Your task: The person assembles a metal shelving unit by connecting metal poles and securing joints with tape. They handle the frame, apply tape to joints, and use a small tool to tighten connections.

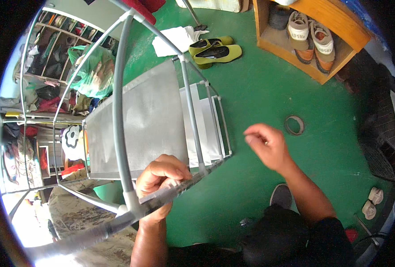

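Note:
A rack frame of grey tubes with white plastic joints (132,202) stands tilted in front of me, with grey fabric shelves (139,124) stretched between its tubes. My left hand (159,180) is closed round the near tube (175,189), beside a joint; its fingertips press near the tube's upper side. That tube looks shiny and mottled. Off to the right, my right hand (268,147) hovers over the green floor, apart from the frame. Its fingers are curled and pinched together, and whatever they may hold is too small to make out.
A tape roll (294,125) lies on the floor beyond my right hand. Yellow-green shoes (217,53) and a white cloth (175,40) are farther off. At the upper right, a wooden cabinet (335,26) holds sneakers. Filled shoe shelves (50,49) and a green bag (93,71) stand left.

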Demonstrator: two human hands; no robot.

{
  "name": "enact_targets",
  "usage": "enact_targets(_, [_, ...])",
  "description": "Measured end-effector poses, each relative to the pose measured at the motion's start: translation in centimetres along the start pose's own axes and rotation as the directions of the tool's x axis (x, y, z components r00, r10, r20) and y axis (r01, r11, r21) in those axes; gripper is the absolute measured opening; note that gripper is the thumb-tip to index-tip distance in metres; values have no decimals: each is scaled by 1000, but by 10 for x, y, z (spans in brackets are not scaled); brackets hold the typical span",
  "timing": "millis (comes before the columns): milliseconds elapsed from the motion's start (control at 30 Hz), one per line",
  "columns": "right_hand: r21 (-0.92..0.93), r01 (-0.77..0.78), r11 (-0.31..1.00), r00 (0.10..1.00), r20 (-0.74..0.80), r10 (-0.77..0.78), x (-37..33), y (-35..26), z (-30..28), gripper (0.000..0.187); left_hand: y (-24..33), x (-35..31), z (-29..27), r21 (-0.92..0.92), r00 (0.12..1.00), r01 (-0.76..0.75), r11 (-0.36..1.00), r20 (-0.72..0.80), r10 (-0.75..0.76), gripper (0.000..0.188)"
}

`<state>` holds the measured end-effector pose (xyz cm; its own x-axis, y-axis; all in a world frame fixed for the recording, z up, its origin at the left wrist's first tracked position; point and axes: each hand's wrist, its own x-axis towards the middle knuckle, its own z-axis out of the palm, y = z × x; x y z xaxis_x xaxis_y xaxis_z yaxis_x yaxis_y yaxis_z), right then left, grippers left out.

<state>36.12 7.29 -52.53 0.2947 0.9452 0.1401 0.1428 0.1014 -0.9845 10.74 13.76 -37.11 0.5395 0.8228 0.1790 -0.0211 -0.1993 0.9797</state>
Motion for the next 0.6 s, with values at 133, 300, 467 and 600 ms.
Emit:
enact_targets(133, [255, 315, 914, 884, 271, -380, 15, -80, 12, 23, 3, -4, -1, 50, 997, -78, 996, 7, 78, 16])
enact_targets(300, [336, 475, 813, 788, 250, -563, 21, -103, 35, 34, 1, -6, 3, 57, 996, -58, 997, -68, 62, 22])
enact_targets(467, [365, 425, 828, 802, 272, -531, 25, -107, 46, 31, 0, -8, 3, 131, 992, -77, 988, -85, 89, 25])
enact_targets(600, [397, 348, 849, 822, 306, -480, 26, -110, 49, 30, 2, -16, 7, 250, 984, -8, 968, -173, 52, 32])
